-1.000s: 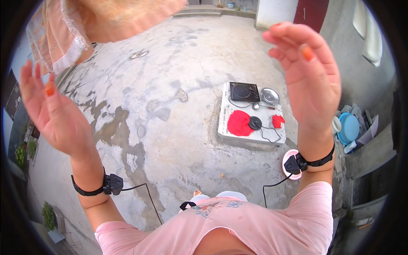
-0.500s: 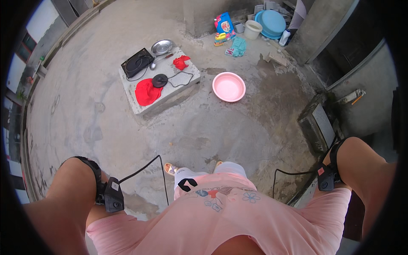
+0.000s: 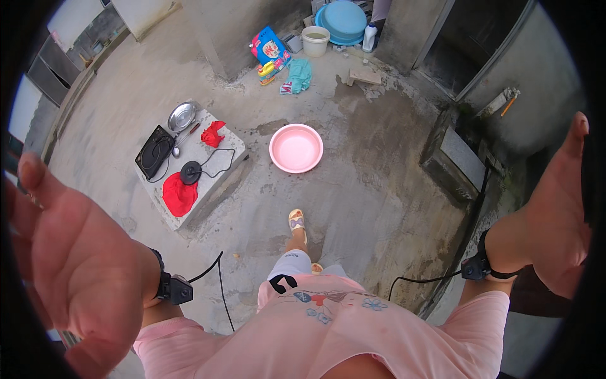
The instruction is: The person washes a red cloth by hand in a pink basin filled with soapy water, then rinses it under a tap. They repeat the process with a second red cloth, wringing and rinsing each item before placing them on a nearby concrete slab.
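Observation:
My left hand (image 3: 82, 271) is raised at the left side, palm showing and fingers spread, with nothing in it. At the right edge my right hand (image 3: 549, 208) is lifted too, thumb stretched upward; the rim cuts off its other fingers. Neither hand touches anything. Each wrist wears a strap with a small black camera, the left camera (image 3: 178, 290) and the right camera (image 3: 475, 268), and a black cable runs from each. On the ground ahead, farther off than my hands, stands a pink basin (image 3: 296, 148).
A low concrete slab (image 3: 218, 183) holds a black cooktop (image 3: 154, 153), a steel pan (image 3: 182, 116), red cloths and a corded black disc (image 3: 190, 172). Beyond are detergent packs, a teal cloth (image 3: 300, 76), a white bucket (image 3: 315, 40) and blue basins (image 3: 344, 22). A stone block (image 3: 464, 161) sits right.
Both hands have come up into view at the sides. The view has turned, shifting the slab and the basin left and lower. One foot has stepped forward.

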Demonstrator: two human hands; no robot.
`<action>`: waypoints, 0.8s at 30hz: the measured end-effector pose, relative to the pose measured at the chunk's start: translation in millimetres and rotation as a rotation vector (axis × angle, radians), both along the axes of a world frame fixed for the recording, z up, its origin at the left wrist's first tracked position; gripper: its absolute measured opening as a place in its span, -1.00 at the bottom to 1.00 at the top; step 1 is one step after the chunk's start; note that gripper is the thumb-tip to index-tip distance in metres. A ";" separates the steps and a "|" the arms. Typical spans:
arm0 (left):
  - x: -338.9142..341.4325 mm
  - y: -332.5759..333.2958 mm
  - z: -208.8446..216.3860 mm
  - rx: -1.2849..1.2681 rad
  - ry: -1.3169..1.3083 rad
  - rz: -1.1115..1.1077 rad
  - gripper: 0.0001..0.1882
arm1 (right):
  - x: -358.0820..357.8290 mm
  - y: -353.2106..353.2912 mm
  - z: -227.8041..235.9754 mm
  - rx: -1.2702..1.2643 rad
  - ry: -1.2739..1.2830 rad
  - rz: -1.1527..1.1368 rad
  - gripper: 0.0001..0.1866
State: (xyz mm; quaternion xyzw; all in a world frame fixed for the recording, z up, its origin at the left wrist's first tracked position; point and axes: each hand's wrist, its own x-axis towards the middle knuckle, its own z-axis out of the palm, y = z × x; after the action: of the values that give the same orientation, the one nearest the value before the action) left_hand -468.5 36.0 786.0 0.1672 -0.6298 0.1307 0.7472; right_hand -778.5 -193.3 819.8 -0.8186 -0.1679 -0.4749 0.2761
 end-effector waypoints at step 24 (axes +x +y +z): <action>59.0 -514.1 -185.4 1.127 -0.685 0.122 -0.62 | -80.2 -339.8 -215.5 0.361 0.874 -1.224 -0.84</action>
State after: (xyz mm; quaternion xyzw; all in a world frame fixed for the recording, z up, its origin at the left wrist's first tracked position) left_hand -409.5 -478.1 600.5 0.5171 -0.7931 -0.1309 0.2942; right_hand -858.8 -533.2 604.3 -0.8211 0.5186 -0.1967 0.1347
